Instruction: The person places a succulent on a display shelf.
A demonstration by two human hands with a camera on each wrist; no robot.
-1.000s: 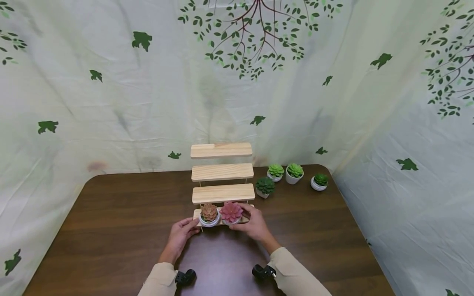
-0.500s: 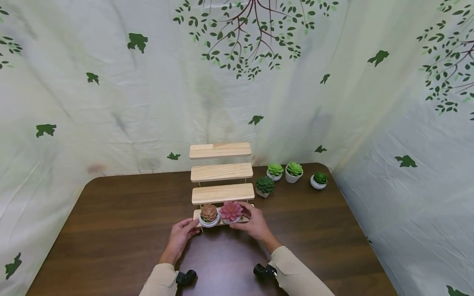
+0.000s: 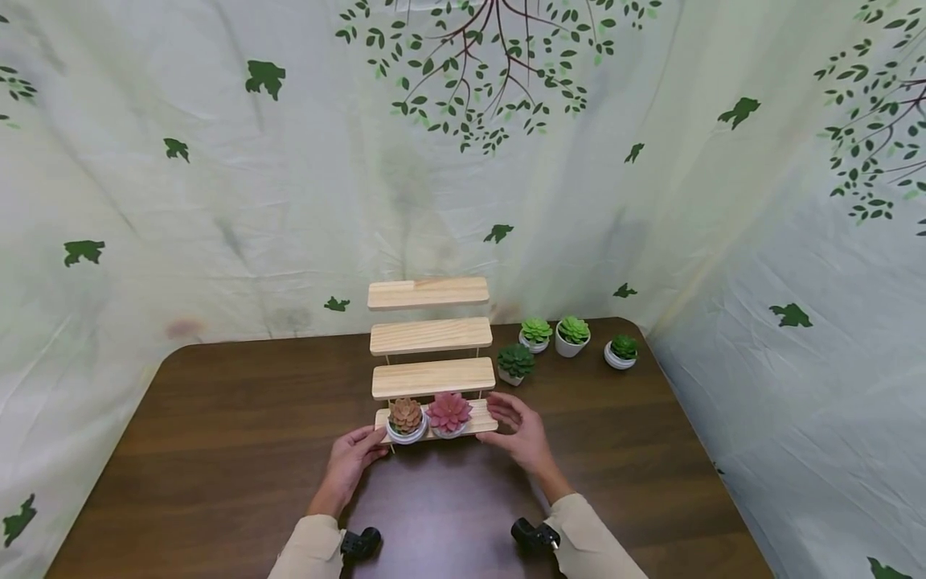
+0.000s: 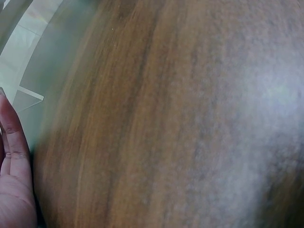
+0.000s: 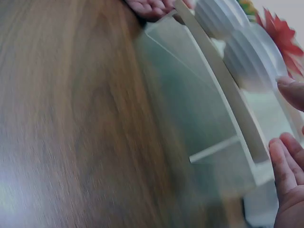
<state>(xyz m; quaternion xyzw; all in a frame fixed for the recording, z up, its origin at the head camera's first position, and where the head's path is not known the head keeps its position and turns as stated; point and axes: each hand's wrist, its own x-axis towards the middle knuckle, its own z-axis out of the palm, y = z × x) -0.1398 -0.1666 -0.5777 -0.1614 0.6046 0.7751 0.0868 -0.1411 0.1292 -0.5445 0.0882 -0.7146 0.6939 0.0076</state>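
Now we see the right grip loosened, pink succulent apparently settled on the lowest shelf pinched by left grip.

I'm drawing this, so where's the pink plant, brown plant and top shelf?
Pink plant [image 3: 449, 411]: head view, middle of its leaves.
Brown plant [image 3: 406, 414]: head view, middle of its leaves.
Top shelf [image 3: 428, 294]: head view, middle of its board.

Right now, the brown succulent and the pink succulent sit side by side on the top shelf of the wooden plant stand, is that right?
Not quite: the brown succulent and the pink succulent sit side by side on the lowest shelf of the wooden plant stand, as the head view shows.
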